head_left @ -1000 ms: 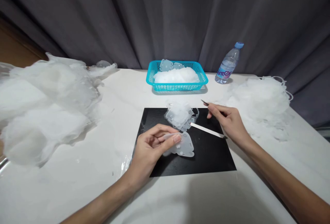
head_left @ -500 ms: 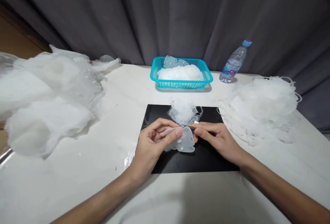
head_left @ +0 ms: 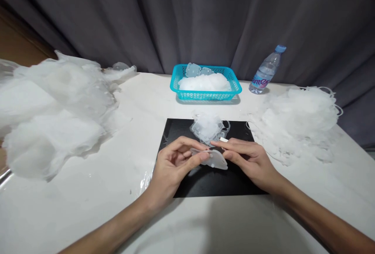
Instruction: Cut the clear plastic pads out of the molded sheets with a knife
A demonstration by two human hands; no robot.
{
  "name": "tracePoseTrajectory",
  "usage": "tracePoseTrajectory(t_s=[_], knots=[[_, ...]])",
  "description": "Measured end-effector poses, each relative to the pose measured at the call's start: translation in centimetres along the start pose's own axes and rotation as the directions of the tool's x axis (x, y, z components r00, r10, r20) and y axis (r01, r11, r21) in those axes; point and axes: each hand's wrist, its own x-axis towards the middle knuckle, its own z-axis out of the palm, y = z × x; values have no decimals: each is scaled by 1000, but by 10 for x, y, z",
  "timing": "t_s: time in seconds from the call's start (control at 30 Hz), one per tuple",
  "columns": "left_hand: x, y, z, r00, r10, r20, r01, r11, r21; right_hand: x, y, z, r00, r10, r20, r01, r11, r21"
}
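Note:
My left hand [head_left: 178, 160] is closed, its thumb and fingers pinching a thin translucent plastic piece [head_left: 216, 159] with small holes or bumps along its edge. The piece is tilted above the black mat [head_left: 202, 185]. Close on its right, my right hand [head_left: 249, 158] is closed round a slim tool with a white end [head_left: 224, 139]; the fingers cover most of it, so its exact kind cannot be made out. Just beyond both hands, a small heap of translucent scraps [head_left: 208, 126] lies on the far part of the mat.
A blue plastic basket [head_left: 208, 96] at the back holds several translucent pieces. Right of it stands a water bottle [head_left: 265, 72]. A large pile of translucent sheets [head_left: 58, 102] covers the table's left, and a heap of stringy offcuts [head_left: 301, 117] lies on the right.
The translucent piece has turned from facing me to a flatter, more edge-on tilt. My right fingers have shifted slightly, and the dark part of the tool shows less.

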Motion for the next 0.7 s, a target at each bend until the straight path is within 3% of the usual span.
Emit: tracePoseTrajectory(t_s=[0.27,0.7], knots=[[-3,-1,0,1000,11,-24,-9,998,66,0,-4,-3,993,-118,6,118,992,-53],[-2,3,0,999,32,-15,-31,996,86,-3,0,-4,992,-129,13,129,990,-53]])
